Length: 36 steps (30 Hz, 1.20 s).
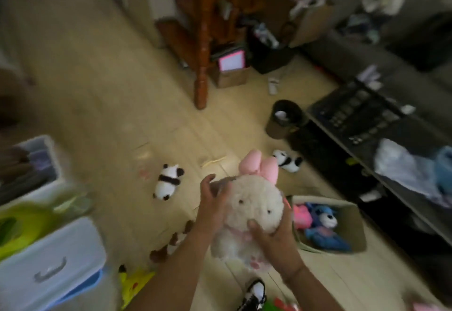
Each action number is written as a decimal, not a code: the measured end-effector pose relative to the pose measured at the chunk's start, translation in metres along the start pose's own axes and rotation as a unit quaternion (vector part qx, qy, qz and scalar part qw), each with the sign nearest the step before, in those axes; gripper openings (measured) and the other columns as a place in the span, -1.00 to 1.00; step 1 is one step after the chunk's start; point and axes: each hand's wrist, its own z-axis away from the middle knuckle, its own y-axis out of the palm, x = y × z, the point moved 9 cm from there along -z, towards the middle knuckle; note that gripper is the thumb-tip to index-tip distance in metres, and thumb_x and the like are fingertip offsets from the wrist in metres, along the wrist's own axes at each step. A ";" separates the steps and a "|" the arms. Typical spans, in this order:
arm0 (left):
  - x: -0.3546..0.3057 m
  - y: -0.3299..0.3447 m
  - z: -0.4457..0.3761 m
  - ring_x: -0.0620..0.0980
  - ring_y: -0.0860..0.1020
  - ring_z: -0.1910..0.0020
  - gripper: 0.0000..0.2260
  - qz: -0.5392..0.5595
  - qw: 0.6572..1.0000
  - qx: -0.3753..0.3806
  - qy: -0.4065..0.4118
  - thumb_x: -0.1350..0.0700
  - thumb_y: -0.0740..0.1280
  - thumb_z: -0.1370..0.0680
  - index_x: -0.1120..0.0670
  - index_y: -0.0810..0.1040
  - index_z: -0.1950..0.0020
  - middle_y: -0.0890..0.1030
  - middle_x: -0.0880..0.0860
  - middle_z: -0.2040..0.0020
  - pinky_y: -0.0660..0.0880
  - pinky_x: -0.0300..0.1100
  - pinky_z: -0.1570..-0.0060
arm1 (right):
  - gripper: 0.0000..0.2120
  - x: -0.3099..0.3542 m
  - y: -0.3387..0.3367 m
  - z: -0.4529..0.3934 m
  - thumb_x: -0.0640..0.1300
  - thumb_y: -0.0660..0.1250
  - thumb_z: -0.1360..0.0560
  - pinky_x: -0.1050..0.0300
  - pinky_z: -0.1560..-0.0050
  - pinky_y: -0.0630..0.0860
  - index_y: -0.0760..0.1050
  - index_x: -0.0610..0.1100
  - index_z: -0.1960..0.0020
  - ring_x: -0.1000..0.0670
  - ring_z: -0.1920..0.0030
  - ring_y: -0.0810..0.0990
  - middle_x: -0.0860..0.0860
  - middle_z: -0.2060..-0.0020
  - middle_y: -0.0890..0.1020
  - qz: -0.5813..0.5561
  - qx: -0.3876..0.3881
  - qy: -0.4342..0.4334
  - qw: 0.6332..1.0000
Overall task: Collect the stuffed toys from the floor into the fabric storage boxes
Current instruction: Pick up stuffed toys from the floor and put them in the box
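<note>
Plush bunny [254,203] above beige flr [102,105]

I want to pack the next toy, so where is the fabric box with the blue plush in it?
The fabric box sits on the floor at lower right of the head view, just right of the white bunny held in both hands.

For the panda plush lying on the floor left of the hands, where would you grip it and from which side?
Grip the panda plush across its white middle, by the black band, coming straight down from above. It lies stretched out on the bare floor with nothing against it, so fingers could likely close round its narrow flanks. Both hands, left hand and right hand, currently hold the white bunny plush.
</note>
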 end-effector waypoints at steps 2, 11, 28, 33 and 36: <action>0.020 0.046 0.004 0.04 0.61 -0.06 -0.44 0.043 0.997 0.034 -0.051 -0.22 0.41 -0.42 -0.02 0.36 -0.31 0.58 0.04 -0.13 0.60 -0.06 0.11 | -0.08 -0.019 -0.051 0.010 0.28 0.53 -0.16 0.09 -0.08 0.60 0.16 0.15 -0.39 0.12 -0.19 0.53 0.12 -0.25 0.45 -0.034 -0.063 0.025 0.997; 0.123 0.254 0.031 0.08 0.65 -0.08 -0.29 -0.061 0.978 0.149 -0.133 -0.25 0.58 -0.23 -0.06 0.44 -0.28 0.65 0.07 -0.14 0.62 0.13 -0.01 | -0.13 -0.130 -0.237 0.015 0.27 0.51 -0.19 -0.01 -0.14 0.56 0.07 0.38 -0.34 0.11 -0.18 0.52 0.12 -0.29 0.39 -0.006 -0.100 0.082 0.992; 0.239 0.406 -0.060 0.05 0.61 0.04 -0.13 -0.157 0.931 0.158 -0.288 -0.11 0.60 0.01 0.09 0.40 -0.23 0.58 0.13 -0.04 0.58 -0.17 0.16 | 0.06 -0.239 -0.352 -0.094 0.35 0.42 -0.21 0.27 0.00 0.48 -0.21 0.26 -0.45 -0.06 -0.02 0.63 -0.13 -0.21 0.48 0.228 -0.168 0.237 0.929; 0.260 0.447 -0.104 -0.01 0.46 -0.17 -0.29 -0.214 0.919 0.172 -0.282 -0.02 0.45 -0.47 0.17 0.18 -0.48 0.43 0.08 -0.31 0.32 -0.41 0.04 | 0.02 -0.291 -0.374 -0.165 0.07 0.50 -0.24 0.27 0.09 0.53 -0.10 0.26 -0.46 -0.12 -0.03 0.62 -0.09 -0.15 0.49 0.239 -0.130 0.240 0.932; 0.311 0.461 -0.146 -0.04 0.43 -0.12 -0.27 -0.215 0.924 0.147 -0.281 -0.10 0.45 -0.46 0.08 0.18 -0.49 0.44 0.04 -0.25 0.33 -0.36 0.02 | 0.15 -0.339 -0.368 -0.200 0.36 0.48 -0.05 0.12 -0.14 0.50 -0.06 0.17 -0.47 -0.06 -0.26 0.49 0.02 -0.31 0.36 0.199 -0.021 0.300 0.933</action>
